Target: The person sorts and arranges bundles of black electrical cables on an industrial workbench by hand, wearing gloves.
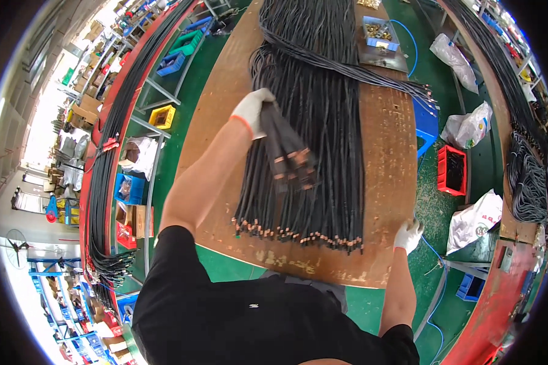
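Note:
My left hand (253, 112), in a white knit glove with an orange cuff, is closed round a bundle of black cables (286, 143). Their bare copper ends point down and right, blurred by motion, above the other cables. Beneath them a wide layer of long black cables (326, 201) covers the middle of the brown table (386, 164), copper tips lined up near the front edge. At the table's right edge rests my right hand (410, 236), gloved too, with its fingers loosely apart and no held thing visible.
A grey-black cable bundle (323, 61) lies across the layer, ends over the right side. A blue bin of brass-coloured parts (380, 33) stands at the far right. Beside the table are a red crate (452, 170), white sacks (475, 222), a blue hose (435, 249) and a yellow bin (162, 117).

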Demonstrator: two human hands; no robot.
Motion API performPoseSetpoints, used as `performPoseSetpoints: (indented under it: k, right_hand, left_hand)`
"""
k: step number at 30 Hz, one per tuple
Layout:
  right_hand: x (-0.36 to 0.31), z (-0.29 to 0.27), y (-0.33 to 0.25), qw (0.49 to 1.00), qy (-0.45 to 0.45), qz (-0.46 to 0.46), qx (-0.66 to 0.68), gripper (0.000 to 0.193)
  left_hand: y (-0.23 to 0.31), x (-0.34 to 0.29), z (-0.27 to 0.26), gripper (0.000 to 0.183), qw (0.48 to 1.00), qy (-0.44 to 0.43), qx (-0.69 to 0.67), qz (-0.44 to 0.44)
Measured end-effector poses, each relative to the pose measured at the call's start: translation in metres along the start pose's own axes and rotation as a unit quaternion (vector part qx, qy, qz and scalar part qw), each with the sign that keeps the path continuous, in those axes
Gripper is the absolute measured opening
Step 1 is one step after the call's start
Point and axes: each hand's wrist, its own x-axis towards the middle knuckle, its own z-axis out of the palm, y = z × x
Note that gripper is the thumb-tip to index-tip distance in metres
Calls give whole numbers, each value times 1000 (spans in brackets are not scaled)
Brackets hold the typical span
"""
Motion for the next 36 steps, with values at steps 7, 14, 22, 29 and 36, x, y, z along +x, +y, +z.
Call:
performPoseSetpoints:
  k: [7,14,22,29,36]
  right_hand:
    - [93,23,-57,987,-129,-73,-59,72]
    - [115,42,-38,991,-80,-109,-21,72]
    - [123,50,-34,988,-76,-131,35,74]
    - [127,38,-90,972,-111,-197,67,68]
    - [108,54,-45,989,-93,-99,-61,77]
  left_hand:
    - [-133,112,267,14,987,83,-125,-64]
    - [-216,246,403,15,964,58,-257,-33]
    - [-312,406,495,45,952,291,-74,-61]
    - [-314,387,328,37,903,-39,345,254]
    - [-291,170,143,57,721,245,502,410]
